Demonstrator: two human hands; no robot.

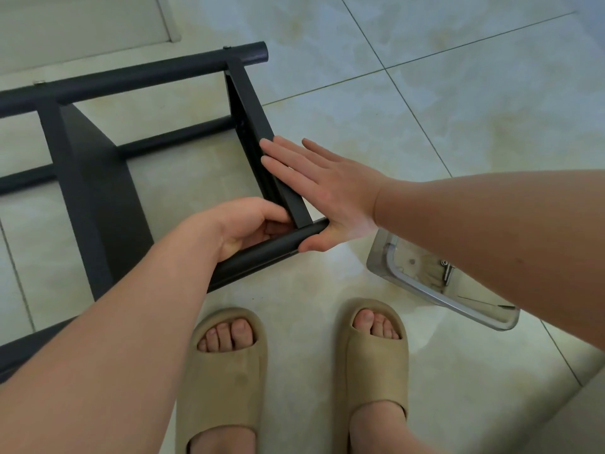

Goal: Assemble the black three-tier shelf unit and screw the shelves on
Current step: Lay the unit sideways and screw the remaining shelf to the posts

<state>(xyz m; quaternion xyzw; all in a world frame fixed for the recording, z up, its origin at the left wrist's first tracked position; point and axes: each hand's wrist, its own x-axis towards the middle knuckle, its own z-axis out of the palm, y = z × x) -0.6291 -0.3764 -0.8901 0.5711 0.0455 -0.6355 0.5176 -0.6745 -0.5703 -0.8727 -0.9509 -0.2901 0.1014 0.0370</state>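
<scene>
The black shelf unit [98, 178] lies on its side on the tiled floor, with round black poles and flat black shelves between them. My left hand [242, 224] curls around the near pole [262, 253] where the end shelf [252, 106] meets it. My right hand [320, 191] lies flat with fingers straight against the outer face of that shelf, its thumb against the tip of the near pole. The far pole [147, 75] carries two small screw heads on top.
A clear plastic tray [491, 316] with a few metal screws [447, 271] sits on the floor right of my feet, partly under my right forearm. My feet in beige slippers [229, 371] stand just below the unit. A pale door or panel edge runs along the top left.
</scene>
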